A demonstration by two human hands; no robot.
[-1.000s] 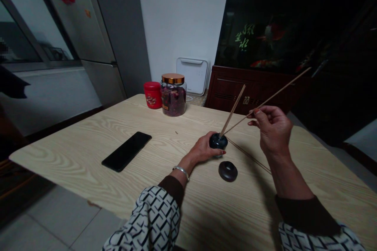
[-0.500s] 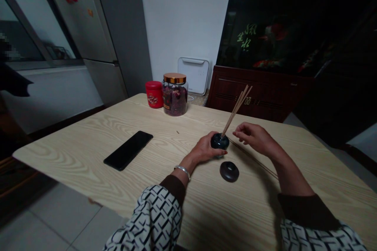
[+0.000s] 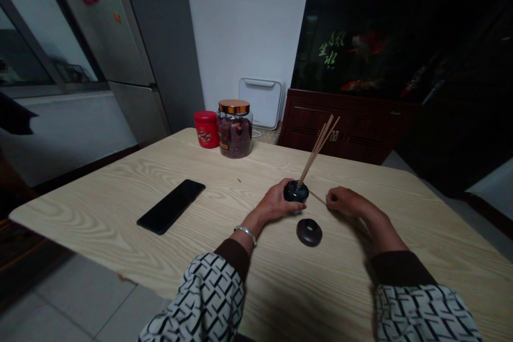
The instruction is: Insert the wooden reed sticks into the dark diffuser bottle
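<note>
My left hand (image 3: 276,201) is wrapped round a small dark glass diffuser bottle (image 3: 295,193), which stands on the table. Several thin reed sticks (image 3: 318,150) lean out of its neck, tilted up to the right. To the right of the bottle, my right hand (image 3: 349,202) is low over the table with its fingers closed on a thin reed stick (image 3: 318,197); the stick's far end shows beside the bottle and the rest is hidden by the hand. A dark round lid (image 3: 309,232) with a hole in its middle lies just in front of the bottle.
A black phone (image 3: 171,206) lies on the wooden table (image 3: 132,181) at the left. Farther back stand a red canister (image 3: 207,129) and a clear jar (image 3: 235,131) of dried flowers with a copper lid. A small dark sliver (image 3: 239,180) lies between them and the bottle.
My right hand has dropped from beside the upright reeds to the table and closed on the lying reed stick. My left hand keeps its hold on the bottle. The view has shifted slightly.
</note>
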